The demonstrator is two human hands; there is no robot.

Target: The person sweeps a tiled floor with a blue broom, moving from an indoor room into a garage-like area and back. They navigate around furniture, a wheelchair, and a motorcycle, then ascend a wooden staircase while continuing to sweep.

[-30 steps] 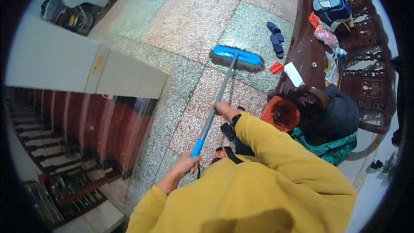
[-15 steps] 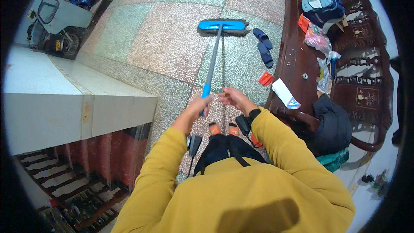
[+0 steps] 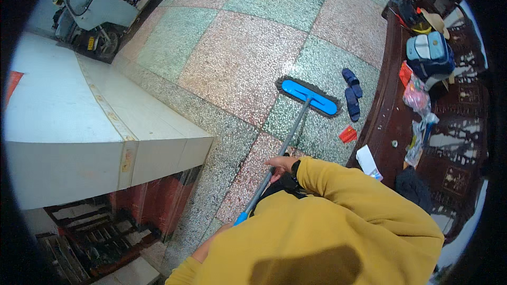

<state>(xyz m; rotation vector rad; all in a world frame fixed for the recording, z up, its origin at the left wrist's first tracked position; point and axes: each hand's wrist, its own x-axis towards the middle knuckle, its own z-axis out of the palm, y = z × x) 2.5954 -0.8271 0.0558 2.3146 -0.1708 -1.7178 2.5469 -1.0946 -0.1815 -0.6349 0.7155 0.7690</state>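
A flat dust mop (image 3: 309, 97) with a blue plate and dark fringe rests tilted on the tiled floor ahead. Its grey pole slants down to the left toward my body. Around the middle of the pole, my right hand (image 3: 282, 165) is closed, thumb on top. Low at the blue grip end, my left hand (image 3: 228, 227) is closed on the pole, though my yellow sleeve and torso hide most of its fingers. Close to the mop head's right end lie dark blue slippers (image 3: 352, 95), and nearer to me is a small red packet (image 3: 348, 134).
A carved dark wooden bench (image 3: 377, 121) runs along the right, bearing a blue backpack (image 3: 430, 55), plastic bags (image 3: 417, 97) and a white box (image 3: 368, 162). A pale ledge (image 3: 169, 161) juts out at left above dark stairs. A three-wheeled vehicle (image 3: 97, 13) stands far left.
The mop head has come nearer and turned, its right end now lower. My right hand has taken hold of the pole; my left hand has drawn back low toward my body with the grip end.
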